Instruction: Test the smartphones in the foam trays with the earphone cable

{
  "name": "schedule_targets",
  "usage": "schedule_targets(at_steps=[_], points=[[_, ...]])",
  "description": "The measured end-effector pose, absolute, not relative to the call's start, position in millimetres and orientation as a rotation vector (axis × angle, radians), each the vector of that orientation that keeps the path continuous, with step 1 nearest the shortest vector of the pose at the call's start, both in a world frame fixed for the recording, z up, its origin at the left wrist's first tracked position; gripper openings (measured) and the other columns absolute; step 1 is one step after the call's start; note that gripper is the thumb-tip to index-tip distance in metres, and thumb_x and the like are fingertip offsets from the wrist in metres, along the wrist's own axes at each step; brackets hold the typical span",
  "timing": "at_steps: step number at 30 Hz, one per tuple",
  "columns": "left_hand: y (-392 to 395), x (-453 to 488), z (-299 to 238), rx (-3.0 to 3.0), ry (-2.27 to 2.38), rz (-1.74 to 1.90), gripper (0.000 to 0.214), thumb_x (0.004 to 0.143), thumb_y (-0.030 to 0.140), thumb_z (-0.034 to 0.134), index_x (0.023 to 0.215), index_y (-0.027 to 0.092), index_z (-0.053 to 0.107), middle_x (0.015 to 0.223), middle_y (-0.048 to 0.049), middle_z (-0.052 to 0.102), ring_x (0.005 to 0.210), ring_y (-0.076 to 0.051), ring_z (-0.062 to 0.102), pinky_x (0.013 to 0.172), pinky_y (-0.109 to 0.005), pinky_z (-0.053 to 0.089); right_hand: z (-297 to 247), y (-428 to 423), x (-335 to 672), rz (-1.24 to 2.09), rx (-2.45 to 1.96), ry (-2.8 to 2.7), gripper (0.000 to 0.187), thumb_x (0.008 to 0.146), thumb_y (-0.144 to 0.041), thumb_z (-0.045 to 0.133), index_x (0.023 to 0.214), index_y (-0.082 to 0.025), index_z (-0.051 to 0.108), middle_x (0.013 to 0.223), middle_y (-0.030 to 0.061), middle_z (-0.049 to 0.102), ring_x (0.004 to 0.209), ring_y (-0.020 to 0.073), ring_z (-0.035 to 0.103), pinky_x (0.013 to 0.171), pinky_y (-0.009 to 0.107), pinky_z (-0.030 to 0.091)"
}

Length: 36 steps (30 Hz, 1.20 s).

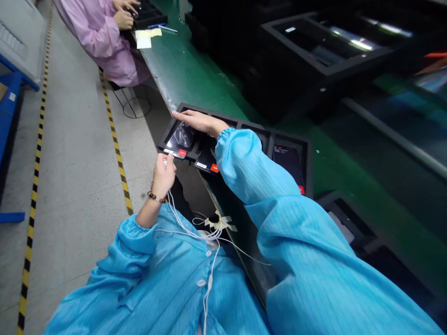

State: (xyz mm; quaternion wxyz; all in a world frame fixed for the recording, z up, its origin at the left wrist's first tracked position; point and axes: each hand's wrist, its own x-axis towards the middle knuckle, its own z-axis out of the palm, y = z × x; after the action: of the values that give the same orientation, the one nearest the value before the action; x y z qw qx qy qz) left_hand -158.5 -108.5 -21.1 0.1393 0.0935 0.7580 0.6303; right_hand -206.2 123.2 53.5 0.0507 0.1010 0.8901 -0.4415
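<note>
My left hand is closed in a pinch at the near edge of a phone, with white cables trailing below it. What sits between the fingertips is mostly hidden; it seems to be the end of a white cable. My right hand lies stretched out across the far part of that phone and the black tray, fingers extended. A second phone juts over the tray's near edge beside the first. Another phone rests in the right compartment. Red and white labels mark the phones' lower ends.
Tape bundles the cables at the edge of the green table. Black trays are stacked at the back right. A co-worker in a pink sleeve handles another tray. Paper notes and a pen lie nearby.
</note>
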Motion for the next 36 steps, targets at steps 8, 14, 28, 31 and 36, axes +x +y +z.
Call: schedule_targets(at_steps=[8, 14, 28, 31, 36], points=[[-177.1, -131.1, 25.9, 0.497, 2.434, 1.931, 0.037, 0.11, 0.061, 0.064, 0.102, 0.025, 0.063, 0.068, 0.0032, 0.052, 0.06, -0.014, 0.05, 0.057, -0.025, 0.04, 55.0, 165.2, -165.3, -1.187, 0.32, 3.059, 0.07, 0.11, -0.078, 0.046, 0.142, -0.02, 0.07, 0.149, 0.0155, 0.073, 0.143, 0.0353, 0.063, 0.129, 0.05, 0.044], [-139.3, -93.6, 21.6, 0.403, 1.453, 1.513, 0.057, 0.081, 0.069, 0.093, 0.101, 0.021, 0.07, 0.072, 0.0049, 0.048, 0.058, -0.009, 0.042, 0.05, -0.021, 0.031, 45.4, 187.6, -116.4, -0.939, 0.438, 2.982, 0.054, 0.115, -0.065, 0.048, 0.131, -0.02, 0.074, 0.135, 0.0161, 0.079, 0.127, 0.0369, 0.073, 0.118, 0.05, 0.05], [-90.6, -98.3, -5.1, 0.302, 1.453, 1.653, 0.05, 0.089, 0.057, 0.089, 0.108, 0.011, 0.081, 0.079, -0.0082, 0.077, 0.06, -0.012, 0.061, 0.053, -0.022, 0.046, 43.0, 181.7, -102.2, -1.112, 0.498, 2.895, 0.053, 0.109, -0.071, 0.061, 0.128, -0.023, 0.077, 0.135, 0.013, 0.081, 0.126, 0.0344, 0.075, 0.116, 0.046, 0.052], [-89.4, -97.4, -1.9, 0.256, 1.418, 1.672, 0.049, 0.089, 0.055, 0.09, 0.106, 0.01, 0.081, 0.076, -0.0077, 0.077, 0.06, -0.011, 0.06, 0.054, -0.021, 0.046, 44.1, 182.3, -101.2, -1.095, 0.485, 2.898, 0.058, 0.108, -0.074, 0.06, 0.128, -0.022, 0.077, 0.134, 0.0136, 0.082, 0.125, 0.035, 0.076, 0.114, 0.046, 0.053], [-89.9, -96.4, 2.2, 0.225, 1.396, 1.675, 0.05, 0.087, 0.053, 0.092, 0.107, 0.009, 0.081, 0.077, -0.0088, 0.078, 0.06, -0.011, 0.061, 0.057, -0.022, 0.048, 47.2, 182.1, -100.4, -1.076, 0.477, 2.891, 0.059, 0.109, -0.076, 0.056, 0.126, -0.024, 0.078, 0.133, 0.0123, 0.082, 0.124, 0.0343, 0.076, 0.112, 0.045, 0.055]])
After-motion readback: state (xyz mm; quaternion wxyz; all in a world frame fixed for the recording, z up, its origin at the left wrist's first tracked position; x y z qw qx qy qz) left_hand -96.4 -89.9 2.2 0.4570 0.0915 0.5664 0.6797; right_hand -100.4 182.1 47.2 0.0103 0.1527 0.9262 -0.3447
